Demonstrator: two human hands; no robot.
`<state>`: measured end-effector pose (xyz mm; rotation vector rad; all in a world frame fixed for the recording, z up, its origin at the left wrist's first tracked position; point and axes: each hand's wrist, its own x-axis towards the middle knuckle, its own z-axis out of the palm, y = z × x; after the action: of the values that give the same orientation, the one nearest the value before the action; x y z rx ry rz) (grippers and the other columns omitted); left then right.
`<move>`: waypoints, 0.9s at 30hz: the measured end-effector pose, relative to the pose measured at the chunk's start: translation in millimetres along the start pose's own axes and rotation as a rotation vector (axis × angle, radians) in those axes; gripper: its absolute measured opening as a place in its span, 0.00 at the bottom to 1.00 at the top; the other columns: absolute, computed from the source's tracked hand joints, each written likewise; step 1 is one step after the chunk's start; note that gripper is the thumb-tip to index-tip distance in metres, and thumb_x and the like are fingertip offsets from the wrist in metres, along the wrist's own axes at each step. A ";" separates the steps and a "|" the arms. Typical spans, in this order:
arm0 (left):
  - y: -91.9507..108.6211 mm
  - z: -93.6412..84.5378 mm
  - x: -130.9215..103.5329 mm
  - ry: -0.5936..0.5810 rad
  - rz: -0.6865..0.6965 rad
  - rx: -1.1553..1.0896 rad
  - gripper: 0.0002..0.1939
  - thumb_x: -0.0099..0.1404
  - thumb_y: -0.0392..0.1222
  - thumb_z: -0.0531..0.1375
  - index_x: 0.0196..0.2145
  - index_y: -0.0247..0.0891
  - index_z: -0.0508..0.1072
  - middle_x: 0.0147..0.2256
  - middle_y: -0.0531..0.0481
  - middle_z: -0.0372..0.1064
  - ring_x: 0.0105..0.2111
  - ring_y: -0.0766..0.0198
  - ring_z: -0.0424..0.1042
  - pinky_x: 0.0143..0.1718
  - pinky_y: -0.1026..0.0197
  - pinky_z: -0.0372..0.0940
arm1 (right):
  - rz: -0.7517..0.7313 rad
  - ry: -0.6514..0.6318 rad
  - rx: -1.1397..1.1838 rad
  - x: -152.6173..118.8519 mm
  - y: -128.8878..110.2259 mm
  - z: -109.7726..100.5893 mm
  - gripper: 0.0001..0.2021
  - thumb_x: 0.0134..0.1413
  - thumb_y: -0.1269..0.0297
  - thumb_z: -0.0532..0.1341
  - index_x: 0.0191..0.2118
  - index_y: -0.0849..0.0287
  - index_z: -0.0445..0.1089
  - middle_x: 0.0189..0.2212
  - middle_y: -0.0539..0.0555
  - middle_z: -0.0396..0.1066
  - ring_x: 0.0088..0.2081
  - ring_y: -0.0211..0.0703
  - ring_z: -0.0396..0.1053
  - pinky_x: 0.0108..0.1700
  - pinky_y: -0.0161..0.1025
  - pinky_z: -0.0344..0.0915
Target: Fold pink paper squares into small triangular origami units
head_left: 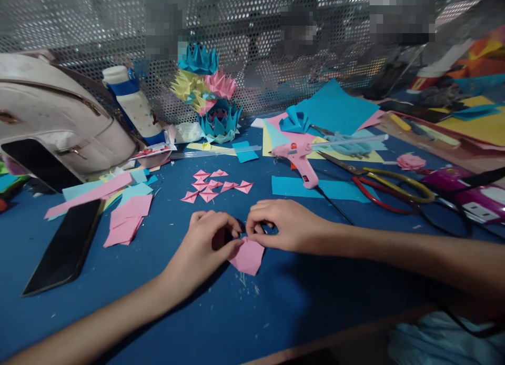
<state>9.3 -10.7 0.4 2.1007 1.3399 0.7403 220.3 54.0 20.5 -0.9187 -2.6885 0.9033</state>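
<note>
Both my hands are at a pink square of paper point(248, 257) on the blue table, near the front. My left hand point(209, 236) pinches its upper left edge between thumb and fingers. From the other side my right hand point(286, 225) grips the upper right edge, fingers curled in. The top of the paper is partly covered by my fingertips. Beyond my hands lie several small folded pink paper pieces point(209, 185) in a cluster. To the left is a loose stack of pink paper squares point(128, 220).
A pink glue gun point(298, 160) rests on coloured sheets, its cord running behind my right forearm. Large scissors point(389, 189) lie to the right, near a purple power strip point(465, 191). At left are a phone point(65, 249), a bag point(51, 112) and a bottle point(132, 104). Folded paper flowers point(207, 89) stand behind.
</note>
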 end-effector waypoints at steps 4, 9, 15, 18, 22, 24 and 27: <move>-1.8 0.3 3.6 0.009 0.017 0.025 0.08 0.64 0.30 0.64 0.34 0.43 0.74 0.33 0.60 0.73 0.36 0.64 0.69 0.43 0.56 0.51 | -0.058 0.054 0.000 0.5 2.3 7.0 0.01 0.56 0.69 0.65 0.33 0.58 0.74 0.30 0.47 0.71 0.33 0.36 0.67 0.32 0.33 0.53; -0.7 -1.1 4.1 -0.002 0.044 0.058 0.07 0.64 0.31 0.65 0.33 0.43 0.75 0.34 0.59 0.75 0.36 0.64 0.70 0.44 0.55 0.50 | -0.299 0.158 -0.034 -2.7 12.5 7.8 0.04 0.60 0.67 0.63 0.35 0.57 0.76 0.30 0.49 0.72 0.34 0.37 0.68 0.34 0.34 0.55; -2.2 -0.1 6.3 -0.023 0.085 0.099 0.05 0.66 0.35 0.64 0.34 0.45 0.78 0.34 0.57 0.76 0.36 0.63 0.69 0.44 0.54 0.50 | -0.631 -0.034 -0.228 -6.8 19.6 -5.5 0.11 0.68 0.62 0.57 0.42 0.55 0.78 0.29 0.51 0.74 0.32 0.38 0.66 0.33 0.38 0.54; -3.0 0.5 7.1 -0.028 0.117 0.115 0.06 0.67 0.35 0.64 0.33 0.44 0.78 0.34 0.57 0.76 0.36 0.63 0.69 0.44 0.54 0.50 | -0.647 -0.090 -0.249 -6.5 19.2 -10.1 0.12 0.69 0.61 0.56 0.44 0.56 0.77 0.28 0.51 0.72 0.32 0.39 0.65 0.32 0.38 0.53; -2.3 -0.3 7.3 -0.025 0.172 0.143 0.07 0.67 0.33 0.63 0.31 0.43 0.77 0.33 0.58 0.75 0.35 0.65 0.69 0.44 0.55 0.50 | -0.641 -0.131 -0.244 -6.5 18.0 -12.3 0.11 0.68 0.63 0.57 0.45 0.57 0.77 0.27 0.51 0.72 0.32 0.39 0.65 0.33 0.39 0.54; -1.7 -0.9 7.3 -0.015 0.200 0.164 0.07 0.67 0.33 0.63 0.32 0.43 0.77 0.33 0.58 0.75 0.34 0.66 0.68 0.45 0.54 0.50 | -0.635 -0.141 -0.246 -7.0 17.7 -12.9 0.11 0.68 0.64 0.57 0.45 0.57 0.77 0.27 0.51 0.72 0.32 0.40 0.64 0.33 0.39 0.54; -1.2 -2.1 7.5 -0.002 0.239 0.201 0.07 0.67 0.34 0.63 0.32 0.42 0.78 0.32 0.58 0.75 0.34 0.65 0.68 0.46 0.54 0.50 | -0.634 -0.155 -0.253 -7.4 17.5 -13.7 0.11 0.68 0.64 0.57 0.45 0.58 0.77 0.27 0.52 0.72 0.32 0.41 0.64 0.34 0.39 0.54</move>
<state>9.8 -3.0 2.2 2.4510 1.2185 0.7237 239.5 67.2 21.5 0.0107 -2.9719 0.5168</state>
